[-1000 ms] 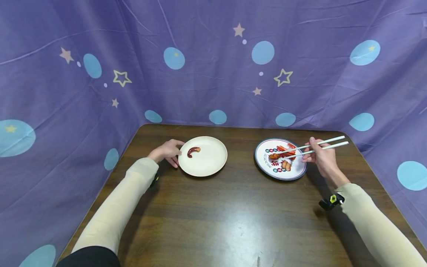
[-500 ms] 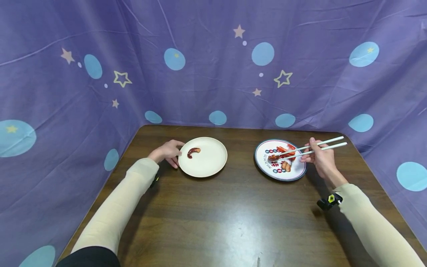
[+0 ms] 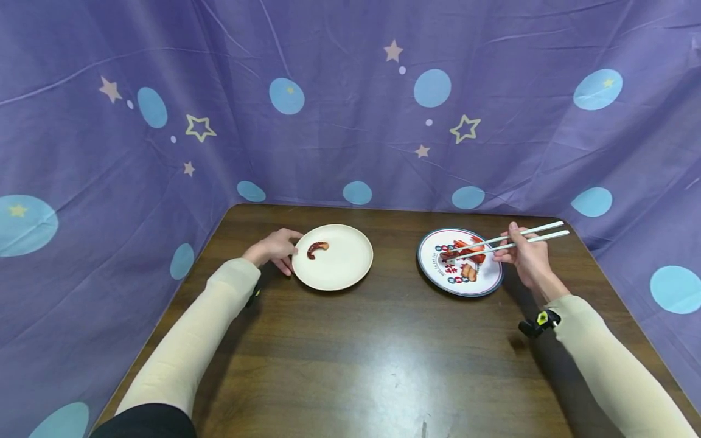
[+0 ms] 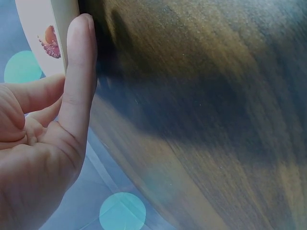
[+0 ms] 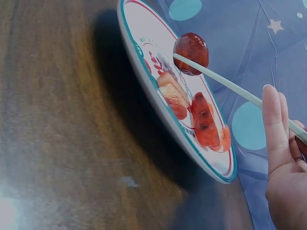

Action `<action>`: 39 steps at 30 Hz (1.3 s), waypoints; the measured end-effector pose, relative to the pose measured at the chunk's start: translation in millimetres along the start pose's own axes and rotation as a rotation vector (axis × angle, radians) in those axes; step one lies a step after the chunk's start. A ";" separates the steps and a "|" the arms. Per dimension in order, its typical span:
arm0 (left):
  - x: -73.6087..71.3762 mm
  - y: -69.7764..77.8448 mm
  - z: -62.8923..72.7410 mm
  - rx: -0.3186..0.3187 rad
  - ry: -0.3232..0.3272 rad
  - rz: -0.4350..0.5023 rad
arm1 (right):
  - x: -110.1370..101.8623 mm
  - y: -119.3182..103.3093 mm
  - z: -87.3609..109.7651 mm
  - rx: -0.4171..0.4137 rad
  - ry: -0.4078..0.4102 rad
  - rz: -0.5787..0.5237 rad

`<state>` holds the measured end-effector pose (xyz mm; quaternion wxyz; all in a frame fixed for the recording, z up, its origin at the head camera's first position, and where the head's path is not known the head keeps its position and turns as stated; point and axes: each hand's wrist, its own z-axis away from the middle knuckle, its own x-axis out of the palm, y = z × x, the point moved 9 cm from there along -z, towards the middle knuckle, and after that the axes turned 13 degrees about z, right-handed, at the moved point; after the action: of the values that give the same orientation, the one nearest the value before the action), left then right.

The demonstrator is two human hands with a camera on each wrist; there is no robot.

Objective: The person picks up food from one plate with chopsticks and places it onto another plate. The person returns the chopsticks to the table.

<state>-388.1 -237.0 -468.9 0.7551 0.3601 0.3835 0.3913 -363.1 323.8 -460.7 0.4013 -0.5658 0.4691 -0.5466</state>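
Note:
My left hand (image 3: 278, 249) is at the left edge of a cream plate (image 3: 350, 261), pinching its rim with the thumb on top. A curled, dark red octopus tentacle (image 3: 316, 248) lies on that plate; its suckers show in the left wrist view. My right hand (image 3: 527, 258) holds a pair of pale chopsticks (image 3: 539, 233), pointing left over a patterned white plate (image 3: 484, 286) with a dark rim. At their tips is a glossy reddish-brown rounded food piece (image 5: 194, 45), above the plate surface in the right wrist view. Red pieces (image 5: 205, 120) and a tan piece (image 5: 170, 88) lie beside it.
Both plates stand on a dark wooden table (image 3: 328, 353), with bare wood between them. A purple curtain (image 3: 350, 109) with stars and blue spots hangs right behind the table's back edge and along both sides.
The right hand and chopsticks have shifted slightly left. The brown food piece at the tips looks darker and sits slightly differently. The left hand and cream plate have stayed put.

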 end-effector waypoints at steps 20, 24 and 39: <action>-1.3 -0.8 -0.3 -0.012 0.010 0.011 | 2.5 0.9 -22.8 0.086 -0.109 -0.044; -2.3 1.0 -2.2 -0.005 0.013 0.008 | 1.6 -0.8 -29.7 0.096 -0.121 -0.043; -0.5 -0.7 -1.0 -0.009 0.015 -0.004 | -2.5 1.8 -40.9 0.149 -0.171 -0.047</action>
<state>-388.9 -237.5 -469.9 0.7547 0.3529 0.3882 0.3940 -403.8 328.2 -459.8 0.4679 -0.5898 0.3776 -0.5391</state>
